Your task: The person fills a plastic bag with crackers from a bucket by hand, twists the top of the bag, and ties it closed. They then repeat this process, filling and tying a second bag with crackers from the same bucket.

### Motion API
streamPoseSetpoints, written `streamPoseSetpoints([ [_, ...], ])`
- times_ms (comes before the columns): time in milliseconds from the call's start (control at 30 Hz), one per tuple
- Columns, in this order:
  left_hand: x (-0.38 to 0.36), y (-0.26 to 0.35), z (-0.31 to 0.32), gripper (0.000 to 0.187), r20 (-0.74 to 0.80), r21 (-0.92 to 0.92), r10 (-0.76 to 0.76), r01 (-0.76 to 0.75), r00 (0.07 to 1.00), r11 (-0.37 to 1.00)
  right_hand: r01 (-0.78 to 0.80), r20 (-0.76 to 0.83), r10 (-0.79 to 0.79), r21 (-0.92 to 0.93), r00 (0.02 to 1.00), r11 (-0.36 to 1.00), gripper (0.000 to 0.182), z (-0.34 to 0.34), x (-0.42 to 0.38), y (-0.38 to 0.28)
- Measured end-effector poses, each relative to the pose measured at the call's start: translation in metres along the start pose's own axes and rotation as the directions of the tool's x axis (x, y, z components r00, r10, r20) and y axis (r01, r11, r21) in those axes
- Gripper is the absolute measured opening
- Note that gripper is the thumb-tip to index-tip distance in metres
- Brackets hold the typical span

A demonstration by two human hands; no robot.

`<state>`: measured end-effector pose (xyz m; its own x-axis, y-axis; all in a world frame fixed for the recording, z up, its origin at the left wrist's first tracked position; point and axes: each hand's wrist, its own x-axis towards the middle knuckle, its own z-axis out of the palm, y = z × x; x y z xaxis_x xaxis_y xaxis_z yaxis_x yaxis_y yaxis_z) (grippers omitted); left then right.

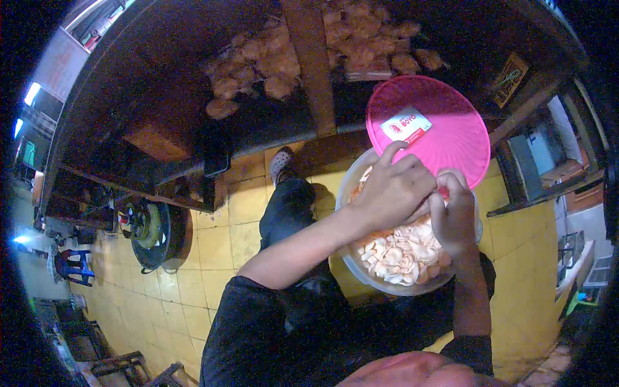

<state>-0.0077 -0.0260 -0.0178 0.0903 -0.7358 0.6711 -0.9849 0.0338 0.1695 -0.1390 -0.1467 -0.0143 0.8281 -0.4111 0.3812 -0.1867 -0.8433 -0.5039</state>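
A translucent plastic tub (365,274) of pale, thin cracker-like pieces (403,255) sits by my lap. Its pink ribbed lid (451,122), with a white and red "BOYO" label (405,124), overlaps the tub's far side. My left hand (401,184) is over the tub with its fingers curled and one finger reaching to the lid near the label. My right hand (453,216) meets it from the right, thumb and fingers pinched together. The fingertips of both hands come together at the lid's near edge; whatever they hold is hidden.
Ahead stands a dark wooden table or shelf (313,71) with many round brownish pieces (264,58) on it. On the yellow tiled floor (213,251) to the left is a black basin (158,238). A blue stool (78,267) stands farther left. A wooden frame (516,174) is at right.
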Motion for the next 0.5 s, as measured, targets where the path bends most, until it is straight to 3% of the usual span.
streamPoseSetpoints([
  [67,0.001,-0.002,-0.002,0.018,-0.016,0.052,0.042,-0.041,0.999,0.998,0.010,0.029,-0.011,0.032,1.000,0.999,0.016,-0.003,0.003,0.001],
  [133,0.006,0.000,-0.009,0.013,-0.022,-0.055,0.033,-0.034,0.999,0.998,0.023,0.056,-0.027,0.066,0.998,0.998,0.014,-0.003,0.003,0.008],
  [200,0.006,0.001,-0.011,0.011,0.058,-0.039,0.030,-0.028,0.998,0.999,0.023,0.096,-0.063,0.365,0.993,0.931,0.013,-0.001,-0.001,0.020],
  [267,0.006,0.001,-0.010,0.009,0.136,-0.022,0.017,-0.014,0.991,1.000,-0.021,0.167,-0.051,0.403,0.985,0.915,0.014,-0.009,-0.001,0.023],
  [333,0.006,0.000,-0.009,0.013,0.138,-0.155,-0.106,0.127,0.985,0.980,-0.072,0.233,-0.034,0.435,0.972,0.898,0.015,-0.010,0.001,0.021],
  [367,0.005,-0.003,-0.005,0.013,0.139,-0.158,-0.105,0.126,0.985,0.979,0.013,0.126,-0.069,0.400,0.990,0.917,0.014,-0.008,0.003,0.017],
  [400,0.005,-0.008,-0.003,0.014,0.145,-0.321,-0.181,0.220,0.973,0.921,0.096,0.021,-0.110,0.354,0.994,0.930,0.013,-0.006,0.004,0.013],
  [433,0.004,-0.010,-0.001,0.015,0.162,-0.472,-0.254,0.301,0.953,0.828,0.098,0.020,-0.112,0.352,0.994,0.931,0.013,-0.006,0.003,0.009],
  [467,0.003,-0.010,0.001,0.015,0.162,-0.472,-0.253,0.300,0.954,0.829,0.056,0.020,-0.066,0.314,0.998,0.948,0.014,-0.005,0.003,0.004],
  [500,0.005,-0.006,-0.006,0.015,0.206,-0.550,-0.365,0.416,0.908,0.724,0.013,0.020,-0.019,0.277,1.000,0.961,0.016,-0.003,0.003,-0.001],
])
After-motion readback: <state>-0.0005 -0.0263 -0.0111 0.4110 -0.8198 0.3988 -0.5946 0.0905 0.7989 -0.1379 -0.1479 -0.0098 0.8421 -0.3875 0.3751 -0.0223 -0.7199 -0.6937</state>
